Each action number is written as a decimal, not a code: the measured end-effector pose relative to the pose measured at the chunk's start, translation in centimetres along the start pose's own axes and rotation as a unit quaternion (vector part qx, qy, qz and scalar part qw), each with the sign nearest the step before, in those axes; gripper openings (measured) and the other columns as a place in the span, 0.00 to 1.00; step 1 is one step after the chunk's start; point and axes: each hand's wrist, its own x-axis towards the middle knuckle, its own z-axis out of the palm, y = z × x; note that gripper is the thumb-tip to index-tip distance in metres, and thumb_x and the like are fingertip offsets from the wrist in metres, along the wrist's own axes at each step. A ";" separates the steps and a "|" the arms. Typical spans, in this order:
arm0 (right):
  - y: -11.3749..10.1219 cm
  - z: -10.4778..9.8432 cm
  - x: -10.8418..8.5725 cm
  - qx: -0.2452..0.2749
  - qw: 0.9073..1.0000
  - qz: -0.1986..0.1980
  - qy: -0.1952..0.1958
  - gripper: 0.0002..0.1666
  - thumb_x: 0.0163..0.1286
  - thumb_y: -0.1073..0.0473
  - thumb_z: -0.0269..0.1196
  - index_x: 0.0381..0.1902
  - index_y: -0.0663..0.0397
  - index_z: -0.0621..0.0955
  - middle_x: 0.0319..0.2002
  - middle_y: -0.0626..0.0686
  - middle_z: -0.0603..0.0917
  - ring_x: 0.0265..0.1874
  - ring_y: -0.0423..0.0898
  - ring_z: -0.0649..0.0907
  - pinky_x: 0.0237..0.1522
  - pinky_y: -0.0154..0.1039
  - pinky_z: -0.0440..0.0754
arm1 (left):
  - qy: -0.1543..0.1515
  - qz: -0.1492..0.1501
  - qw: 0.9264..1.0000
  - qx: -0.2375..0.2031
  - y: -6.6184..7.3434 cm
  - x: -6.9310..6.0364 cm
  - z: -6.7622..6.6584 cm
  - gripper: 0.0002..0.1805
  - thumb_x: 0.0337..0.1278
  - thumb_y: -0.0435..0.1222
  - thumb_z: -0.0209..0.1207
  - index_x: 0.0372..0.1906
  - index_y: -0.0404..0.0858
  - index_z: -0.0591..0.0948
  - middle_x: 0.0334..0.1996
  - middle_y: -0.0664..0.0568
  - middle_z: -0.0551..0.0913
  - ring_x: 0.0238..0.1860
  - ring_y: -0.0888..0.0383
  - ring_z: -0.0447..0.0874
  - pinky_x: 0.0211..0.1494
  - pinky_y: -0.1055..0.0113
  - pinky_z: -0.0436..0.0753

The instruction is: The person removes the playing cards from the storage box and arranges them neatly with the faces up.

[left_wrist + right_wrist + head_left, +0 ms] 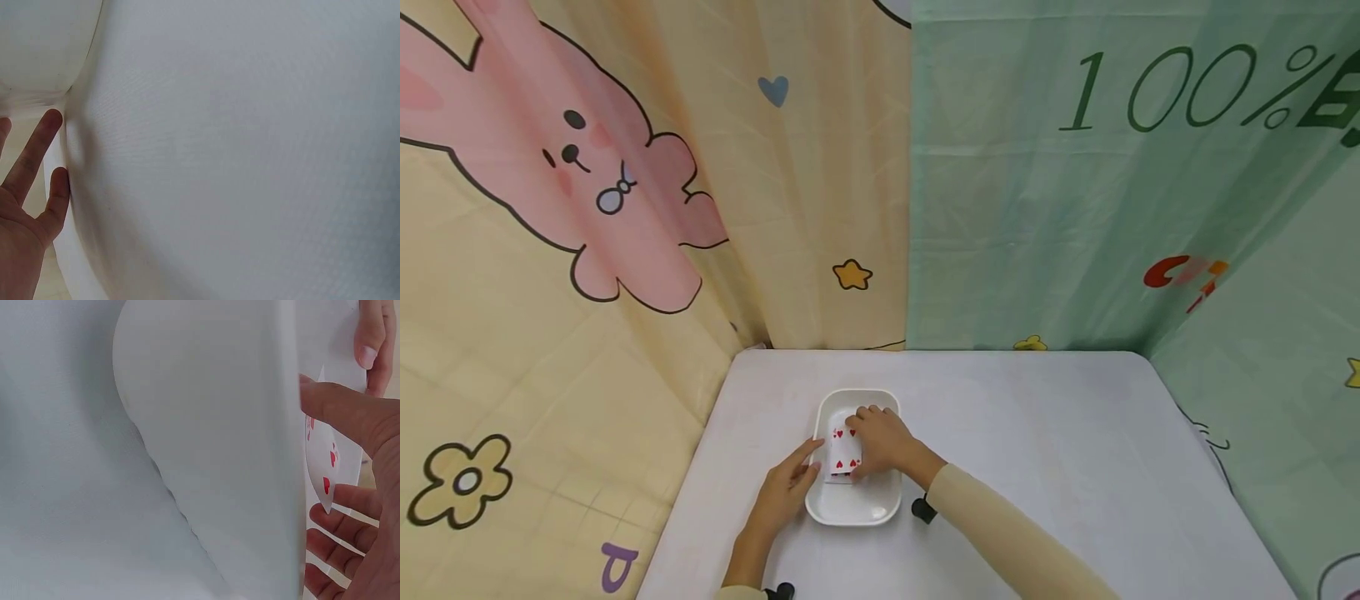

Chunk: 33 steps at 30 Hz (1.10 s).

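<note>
A white tray point(854, 508) stands on the white table with playing cards point(845, 454) inside it, the top one showing red hearts. My right hand point(883, 442) reaches over the tray and grips the cards by their right side; in the right wrist view its thumb and fingers hold the hearts card point(322, 456), which bends. On the tray's left rim rests my left hand point(784, 492), its fingers fairly straight. The left wrist view shows that hand point(28, 206) with fingers spread at the tray's outer wall. How many cards lie together cannot be told.
The white table point(1037, 450) extends right of the tray. Behind it hang a yellow curtain point(820, 183) with a pink rabbit and a green curtain point(1000, 208). Black wrist devices sit at the right wrist point(923, 510) and left wrist point(784, 592).
</note>
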 end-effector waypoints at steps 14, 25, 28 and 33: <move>3.4 -1.8 -2.4 0.068 0.996 0.005 0.053 0.49 0.50 0.36 0.79 0.69 0.43 0.76 0.62 0.49 0.77 0.60 0.48 0.76 0.66 0.53 0.77 | -0.005 -0.010 1.000 0.003 -0.1 0.0 0.1 0.25 0.74 0.47 0.60 0.71 0.68 0.74 0.77 0.53 0.69 0.60 0.46 0.86 0.56 0.53 0.88; 7.7 -2.6 -4.9 0.085 0.993 0.040 0.071 0.51 0.50 0.38 0.77 0.71 0.45 0.75 0.63 0.51 0.77 0.60 0.50 0.76 0.64 0.54 0.76 | -0.001 -0.013 1.000 -0.001 -0.2 -0.1 0.1 0.25 0.74 0.46 0.60 0.70 0.68 0.74 0.77 0.52 0.69 0.60 0.47 0.86 0.57 0.52 0.87; 8.8 -2.5 -5.7 0.095 0.991 0.055 0.072 0.51 0.48 0.40 0.78 0.70 0.46 0.75 0.63 0.52 0.77 0.60 0.51 0.76 0.63 0.55 0.76 | 0.000 -0.011 1.000 0.004 -0.2 -0.1 0.1 0.25 0.74 0.46 0.60 0.71 0.67 0.74 0.77 0.52 0.70 0.59 0.48 0.86 0.57 0.52 0.87; 10.7 -1.8 -7.0 0.102 0.988 0.091 0.067 0.50 0.48 0.42 0.79 0.70 0.45 0.76 0.64 0.52 0.77 0.62 0.52 0.75 0.65 0.56 0.76 | 0.002 -0.010 1.000 0.008 -0.1 0.0 0.1 0.25 0.74 0.45 0.60 0.71 0.67 0.75 0.77 0.53 0.70 0.59 0.49 0.86 0.59 0.52 0.86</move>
